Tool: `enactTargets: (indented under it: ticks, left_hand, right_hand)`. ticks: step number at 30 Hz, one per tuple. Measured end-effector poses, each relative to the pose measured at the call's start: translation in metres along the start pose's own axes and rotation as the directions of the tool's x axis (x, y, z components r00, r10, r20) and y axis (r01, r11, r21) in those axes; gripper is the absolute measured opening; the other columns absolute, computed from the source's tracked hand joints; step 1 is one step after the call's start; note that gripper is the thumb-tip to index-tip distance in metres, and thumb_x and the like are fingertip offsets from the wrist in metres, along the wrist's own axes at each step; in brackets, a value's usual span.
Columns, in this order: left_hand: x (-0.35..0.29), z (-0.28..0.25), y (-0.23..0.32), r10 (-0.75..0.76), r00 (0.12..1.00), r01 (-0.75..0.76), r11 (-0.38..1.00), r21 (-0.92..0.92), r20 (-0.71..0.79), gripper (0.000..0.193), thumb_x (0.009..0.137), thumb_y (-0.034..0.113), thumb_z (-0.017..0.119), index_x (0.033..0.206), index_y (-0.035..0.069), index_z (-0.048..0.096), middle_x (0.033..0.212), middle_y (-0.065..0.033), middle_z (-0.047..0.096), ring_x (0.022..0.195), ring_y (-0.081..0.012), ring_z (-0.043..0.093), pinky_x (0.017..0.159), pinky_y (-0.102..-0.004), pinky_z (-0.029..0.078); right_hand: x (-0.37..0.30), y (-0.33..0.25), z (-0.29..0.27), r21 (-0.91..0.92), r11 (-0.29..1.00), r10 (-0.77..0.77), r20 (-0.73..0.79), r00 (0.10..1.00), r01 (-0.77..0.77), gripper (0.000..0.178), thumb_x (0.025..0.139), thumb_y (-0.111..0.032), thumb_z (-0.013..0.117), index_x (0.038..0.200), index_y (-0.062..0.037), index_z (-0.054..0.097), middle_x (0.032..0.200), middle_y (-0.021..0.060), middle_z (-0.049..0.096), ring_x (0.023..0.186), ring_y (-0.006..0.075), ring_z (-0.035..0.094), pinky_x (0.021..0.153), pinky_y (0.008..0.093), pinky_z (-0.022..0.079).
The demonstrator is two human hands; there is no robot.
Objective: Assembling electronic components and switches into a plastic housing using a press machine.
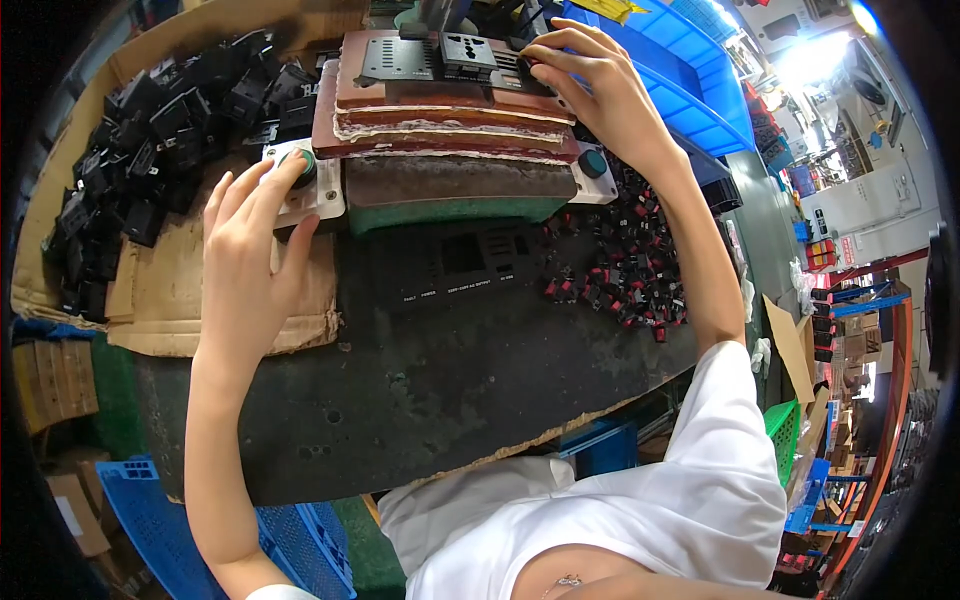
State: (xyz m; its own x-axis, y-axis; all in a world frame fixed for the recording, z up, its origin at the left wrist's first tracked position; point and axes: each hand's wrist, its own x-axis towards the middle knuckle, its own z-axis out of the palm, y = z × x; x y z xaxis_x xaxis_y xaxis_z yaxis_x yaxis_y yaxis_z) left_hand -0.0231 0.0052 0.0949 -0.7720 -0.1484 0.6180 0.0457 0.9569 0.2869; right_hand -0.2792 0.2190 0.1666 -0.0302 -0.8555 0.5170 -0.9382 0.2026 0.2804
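My left hand (pixel 245 240) has its fingers apart, with the fingertips on a round green push button (pixel 305 168) in a white housing. A black slotted panel (pixel 395 60) lies on top of a stack of reddish-brown plates (pixel 450 120). In the panel's middle sits a black power socket (pixel 468 55), standing proud of its surface. At the panel's right end my right hand (pixel 610 95) is closed in a pinch. Whatever its fingertips hold is too small and dark to name. A second green button (pixel 592 163) sits below my right hand.
Many black sockets (pixel 150 130) fill a cardboard box (pixel 290 25) at the left. Another black panel (pixel 440 280) lies flat on the dark worktable (pixel 430 380). Small black-and-red switches (pixel 635 260) are heaped at the right. A blue bin (pixel 710 90) stands beyond my right forearm.
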Motion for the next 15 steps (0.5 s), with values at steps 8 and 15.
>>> enactTargets:
  ticks: [8, 15]
  left_hand:
    - [0.001, 0.003, 0.001, 0.021, 0.999, -0.020, 0.999, 0.027, -0.029, 0.040, 0.077, 0.003, 0.061, 0.116, 0.005, 0.055, 0.107, -0.0155, 0.061, 0.110, -0.0303, 0.052, 0.101, -0.0435, 0.032]
    - [0.001, 0.002, 0.000, 0.042, 0.998, -0.037, 0.996, 0.083, -0.052, 0.026, 0.080, 0.005, 0.060, 0.106, 0.005, 0.056, 0.104, -0.0111, 0.062, 0.110, -0.0253, 0.053, 0.103, -0.0436, 0.029]
  right_hand:
    - [0.005, 0.002, -0.047, 0.084, 0.973, 0.210, 0.061, 0.976, -0.215, 0.027, 0.085, -0.016, 0.062, 0.111, -0.0079, 0.064, 0.100, 0.0127, 0.062, 0.090, 0.0249, 0.058, 0.083, 0.0334, 0.044]
    - [-0.032, 0.016, -0.047, 0.319, 0.748, 0.014, 0.869, 0.495, -0.582, 0.015, 0.083, -0.003, 0.060, 0.094, 0.0030, 0.067, 0.058, 0.0075, 0.058, 0.045, 0.0075, 0.052, 0.044, 0.0233, 0.042]
